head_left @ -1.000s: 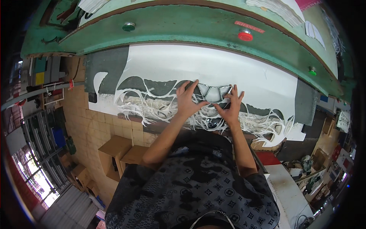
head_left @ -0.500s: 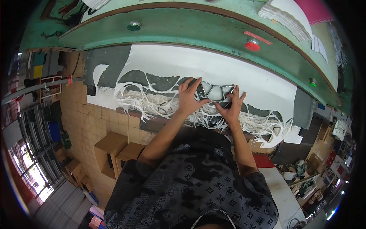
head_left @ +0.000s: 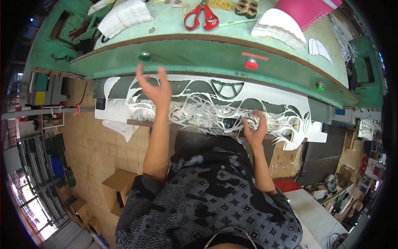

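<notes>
A metal cutting die, a half-round frame with inner spokes, lies on the white sheet near its far edge, with neither hand touching it. My left hand is raised with its fingers spread, just below the green push button on the machine's green beam; its fingertips appear apart from the button. My right hand hovers over the near edge of the bed by the cut white strips, holding nothing, thumb and fingers apart.
Red-handled scissors, stacks of white cut pieces and a pink container sit on top of the beam. A red button and another green button are on its front. Cardboard boxes stand on the floor at left.
Both hands have let go of the cutting die. My left hand has risen leftward toward the green button, and the right has drawn back nearer. The view now shows more of the beam's top.
</notes>
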Motion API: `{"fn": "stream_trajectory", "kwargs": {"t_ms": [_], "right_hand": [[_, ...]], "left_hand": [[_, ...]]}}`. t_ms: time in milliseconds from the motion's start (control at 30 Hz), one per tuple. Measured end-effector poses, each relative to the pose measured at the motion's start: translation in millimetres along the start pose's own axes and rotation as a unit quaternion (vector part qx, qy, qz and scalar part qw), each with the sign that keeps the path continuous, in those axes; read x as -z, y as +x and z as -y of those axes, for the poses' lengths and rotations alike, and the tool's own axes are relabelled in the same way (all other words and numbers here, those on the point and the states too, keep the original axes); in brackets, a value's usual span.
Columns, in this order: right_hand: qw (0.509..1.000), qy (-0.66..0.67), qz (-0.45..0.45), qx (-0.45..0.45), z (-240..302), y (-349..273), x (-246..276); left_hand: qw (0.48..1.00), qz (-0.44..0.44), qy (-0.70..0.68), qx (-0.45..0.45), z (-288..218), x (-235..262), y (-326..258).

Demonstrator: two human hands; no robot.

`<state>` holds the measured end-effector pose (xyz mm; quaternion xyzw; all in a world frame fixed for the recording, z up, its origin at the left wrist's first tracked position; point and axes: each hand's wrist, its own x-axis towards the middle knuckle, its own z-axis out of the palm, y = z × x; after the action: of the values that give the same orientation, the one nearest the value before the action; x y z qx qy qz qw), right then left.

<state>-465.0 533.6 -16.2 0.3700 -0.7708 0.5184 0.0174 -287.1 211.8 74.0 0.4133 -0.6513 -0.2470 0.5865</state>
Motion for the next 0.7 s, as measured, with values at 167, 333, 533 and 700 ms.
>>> {"fn": "stream_trajectory", "kwargs": {"t_ms": [167, 333, 533, 700], "right_hand": [[0.977, -0.037, 0.179, 0.114, -8.1, -46.8, 4.8], [0.978, -0.078, 0.121, 0.147, -31.5, -66.6, -14.0], [0.981, -0.106, 0.14, 0.081, -5.4, -50.0, -11.0], [0.969, -0.157, 0.187, 0.042, -2.8, -45.5, -5.6]], "left_hand": [[0.994, -0.098, -0.048, 0.033, -11.2, 3.5, 53.6], [0.99, -0.128, -0.058, 0.025, -13.0, -2.6, 64.2], [0.987, -0.131, -0.083, 0.03, -19.9, -4.0, 50.4], [1.0, 0.019, 0.015, -0.017, -19.9, 19.4, -58.3]]}}
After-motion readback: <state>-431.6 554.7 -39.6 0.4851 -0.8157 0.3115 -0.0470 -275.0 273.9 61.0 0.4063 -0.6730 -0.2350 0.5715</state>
